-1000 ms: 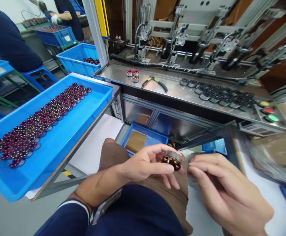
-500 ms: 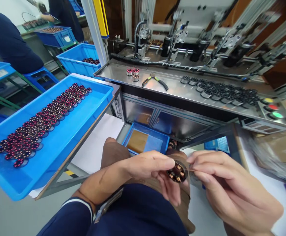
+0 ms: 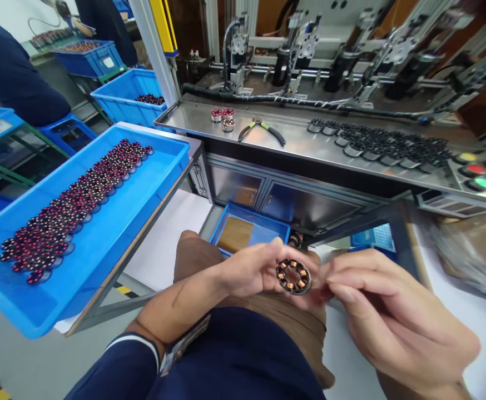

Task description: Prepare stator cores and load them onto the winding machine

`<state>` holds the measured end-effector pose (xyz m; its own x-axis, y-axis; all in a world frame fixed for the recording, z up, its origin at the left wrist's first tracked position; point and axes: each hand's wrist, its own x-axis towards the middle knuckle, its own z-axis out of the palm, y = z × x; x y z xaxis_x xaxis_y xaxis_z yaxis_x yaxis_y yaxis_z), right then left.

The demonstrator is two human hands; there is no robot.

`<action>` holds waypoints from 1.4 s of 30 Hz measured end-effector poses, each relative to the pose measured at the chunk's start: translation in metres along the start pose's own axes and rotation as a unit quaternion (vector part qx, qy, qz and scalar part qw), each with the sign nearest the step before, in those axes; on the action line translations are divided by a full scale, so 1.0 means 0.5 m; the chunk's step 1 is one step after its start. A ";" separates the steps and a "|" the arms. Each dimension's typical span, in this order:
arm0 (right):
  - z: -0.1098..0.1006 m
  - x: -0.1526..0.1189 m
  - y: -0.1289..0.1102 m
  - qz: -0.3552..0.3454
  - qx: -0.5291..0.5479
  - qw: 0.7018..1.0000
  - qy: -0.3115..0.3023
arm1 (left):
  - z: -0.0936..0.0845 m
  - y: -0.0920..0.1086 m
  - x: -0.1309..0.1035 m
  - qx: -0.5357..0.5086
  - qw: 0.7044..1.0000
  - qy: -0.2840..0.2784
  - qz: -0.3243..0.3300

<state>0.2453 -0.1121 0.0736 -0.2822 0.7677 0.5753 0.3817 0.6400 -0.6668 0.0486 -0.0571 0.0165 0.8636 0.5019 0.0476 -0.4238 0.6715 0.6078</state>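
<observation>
Blue tray holds rows of wound rings; the metal ledge bears pliers. Left hand holds a copper-wound ring; right hand pinches beside it.

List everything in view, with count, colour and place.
Large tray: one, blue, left
Wound cores: many, black, red and copper, in large tray
Shelf: one, silver, upper centre
Small cores: three, red or copper-topped, on shelf
Pliers: one, green and black, shelf middle
Dark cores: many, black and silver, shelf right
Buttons: three, yellow, red, green, shelf's right end
Machine: one, silver and black, behind shelf
Blue bins: several, blue, upper left
Low tray: one, blue, below shelf
Held core: one, black and copper, lower centre
People: two, dark clothes, upper left
Left hand: one, around held core
Right hand: one, pinched beside it
</observation>
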 end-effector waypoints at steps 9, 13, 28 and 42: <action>0.009 -0.004 -0.002 0.048 -0.058 0.994 0.073 | 0.016 -0.009 -0.015 0.100 0.990 0.075 0.066; 0.030 -0.004 0.005 0.071 -0.045 0.990 0.113 | 0.018 -0.023 -0.004 0.175 0.948 0.158 0.216; 0.131 -0.038 0.001 0.355 0.394 0.838 0.126 | -0.009 -0.003 0.014 0.148 0.943 0.157 0.255; 0.128 -0.042 0.049 0.204 0.272 0.924 0.174 | -0.009 0.031 -0.013 0.401 0.847 0.189 0.292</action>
<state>0.2045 -0.1105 0.0149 0.1227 0.9526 0.2783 -0.1325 0.2937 -0.9467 0.0351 -0.0477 0.0222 0.3576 0.8615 0.3605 -0.2953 -0.2619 0.9188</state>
